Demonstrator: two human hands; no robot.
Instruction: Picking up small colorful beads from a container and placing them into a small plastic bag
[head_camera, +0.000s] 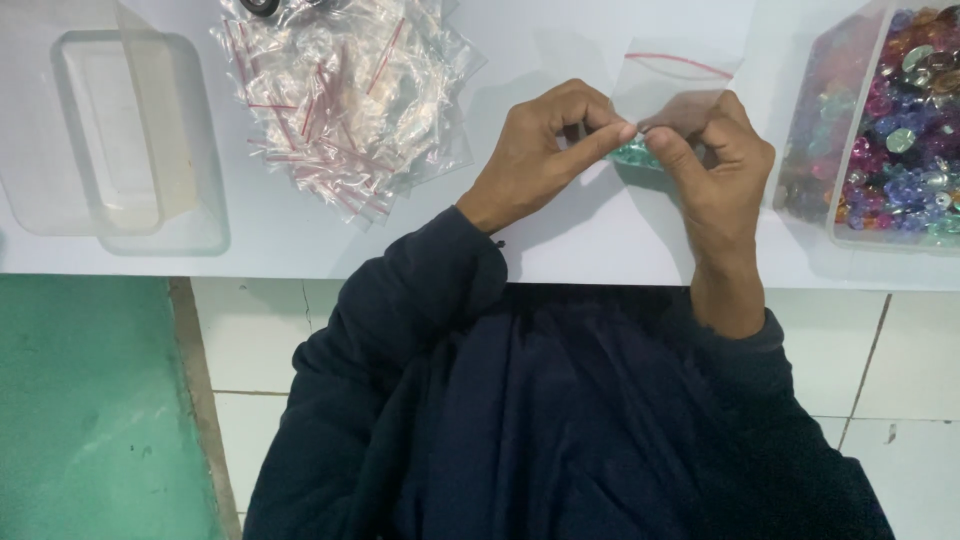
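My left hand (545, 150) and my right hand (715, 160) meet above the white table (300, 235), each pinching a small clear zip bag (668, 85) with a red strip along its top. The bag stands upright between the fingertips. A few teal beads (632, 155) show through its lower part, just under my left thumb. Both thumbs and forefingers press on the bag's middle.
A pile of empty clear zip bags with red strips (345, 100) lies at the upper left of centre. An empty clear plastic tub (120, 130) sits at far left. A clear tub of many-coloured beads (900, 130) stands at the right edge. Below are white floor tiles and a green mat (90, 410).
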